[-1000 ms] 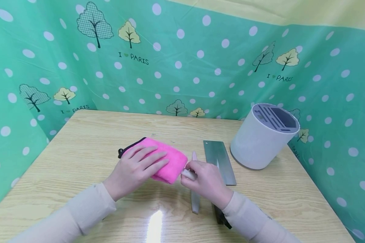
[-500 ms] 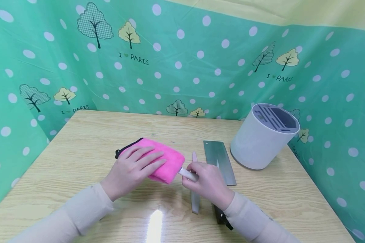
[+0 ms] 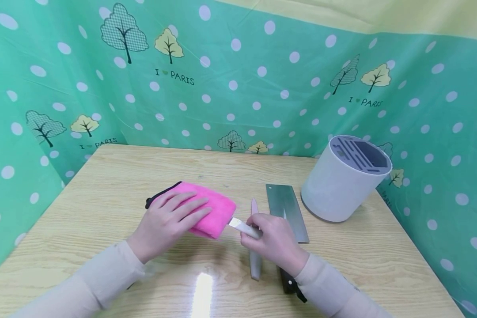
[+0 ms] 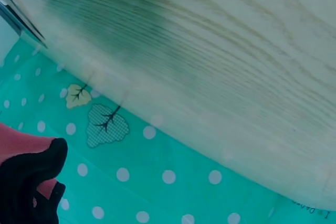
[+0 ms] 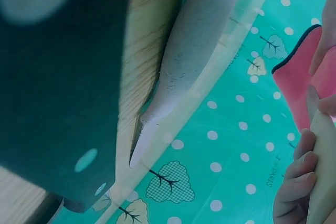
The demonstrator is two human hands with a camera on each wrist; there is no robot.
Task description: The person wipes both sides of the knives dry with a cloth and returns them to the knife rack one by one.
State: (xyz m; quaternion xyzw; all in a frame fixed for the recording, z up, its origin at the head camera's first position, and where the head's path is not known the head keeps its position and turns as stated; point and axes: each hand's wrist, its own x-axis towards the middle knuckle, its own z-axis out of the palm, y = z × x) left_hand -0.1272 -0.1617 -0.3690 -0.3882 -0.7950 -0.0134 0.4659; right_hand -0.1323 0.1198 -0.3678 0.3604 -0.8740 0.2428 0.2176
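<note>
My left hand grips a folded pink cloth with a black edge, its fingers across the top; the thumb is hidden. Out of the cloth's right end comes a knife, its pale handle held by my right hand. Most of that blade is inside the cloth; the right wrist view shows a short stretch of bare blade by the handle. Under my right hand lies a second pale-handled knife, partly covered. A cleaver with a black handle lies just right of it, also partly covered by the hand.
A white round knife block with a grey slotted top stands at the table's back right. The wooden table meets a green dotted curtain behind and at the sides. Light glares on the table's front.
The cloth and my left hand have slid leftward along the blade, so more of the knife shows near its handle. My right hand has shifted slightly right.
</note>
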